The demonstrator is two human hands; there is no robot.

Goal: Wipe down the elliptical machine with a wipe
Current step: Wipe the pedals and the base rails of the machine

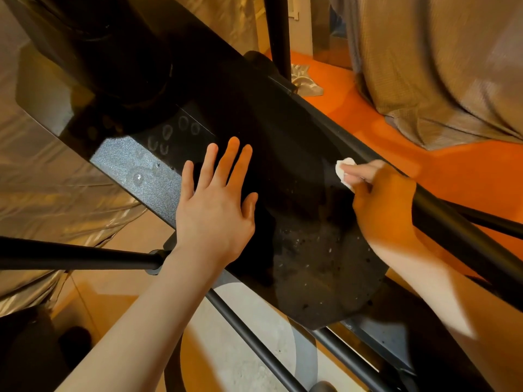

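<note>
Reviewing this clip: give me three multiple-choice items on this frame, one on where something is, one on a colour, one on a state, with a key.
1. Where is the wipe?
A. lying on the floor
B. in the right hand, against the machine's black housing
C. draped over the bar at the left

2. What colour is the wipe?
A. white
B. blue
C. green

3. How is the left hand placed?
A. curled round a bar
B. pinching the wipe
C. flat, fingers spread, on the housing

Key: 1 B, the right hand's fingers pinch the wipe at the housing beside the black tube. 2 A, it shows white against the dark panel. 3 C, the fingers lie straight and apart on the housing and hold nothing.
</note>
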